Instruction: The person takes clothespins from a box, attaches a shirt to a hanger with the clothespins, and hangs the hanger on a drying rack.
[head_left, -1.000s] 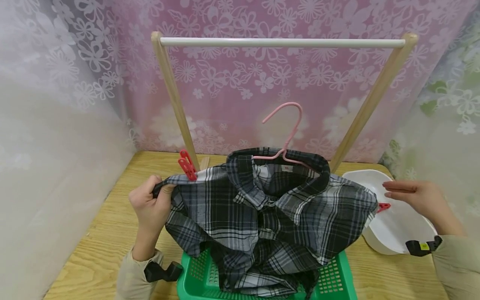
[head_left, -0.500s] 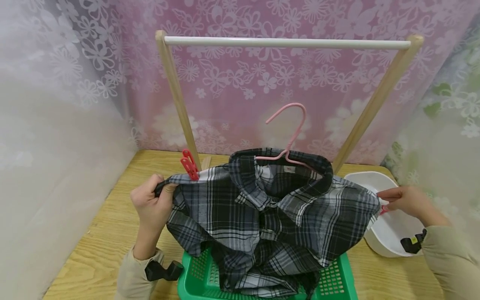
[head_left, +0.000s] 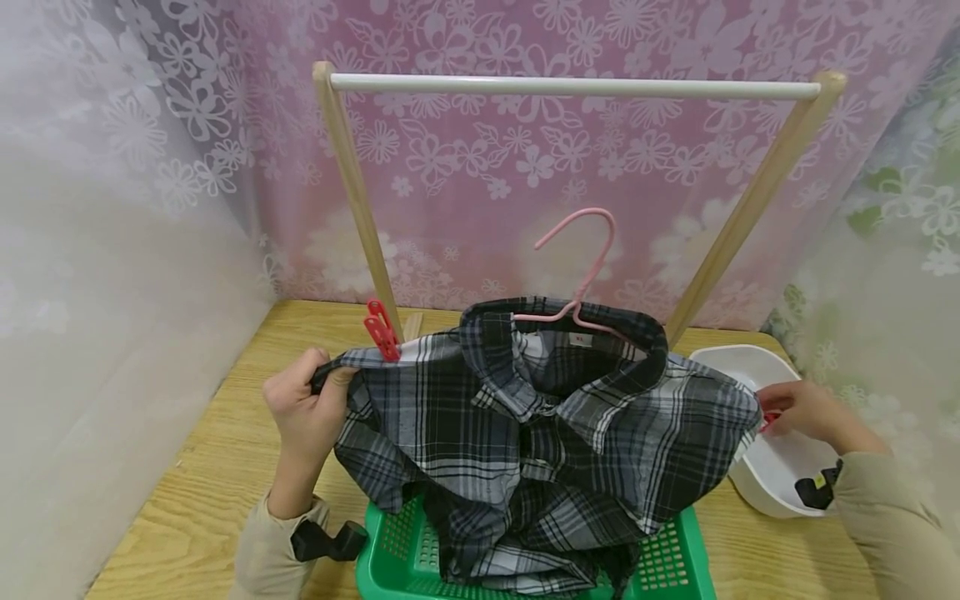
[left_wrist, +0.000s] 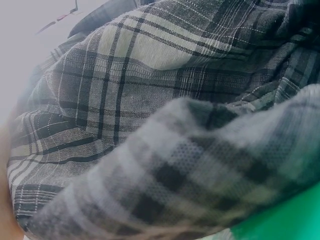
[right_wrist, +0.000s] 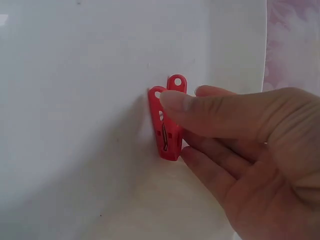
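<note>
We see the black-and-grey plaid cotton shirt draped on a pink wire hanger, its hem in the green plastic basket. Left of the shirt, the left hand grips its shoulder — beside a red plastic clothespin. Right of it, the right hand pinches another red clip in the white plastic bowl.

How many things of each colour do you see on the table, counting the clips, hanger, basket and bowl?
Red: 2, the clip on the shirt and the clip at the right hand
Pink: 1, the hanger
Green: 1, the basket
White: 1, the bowl
Total: 5
</note>
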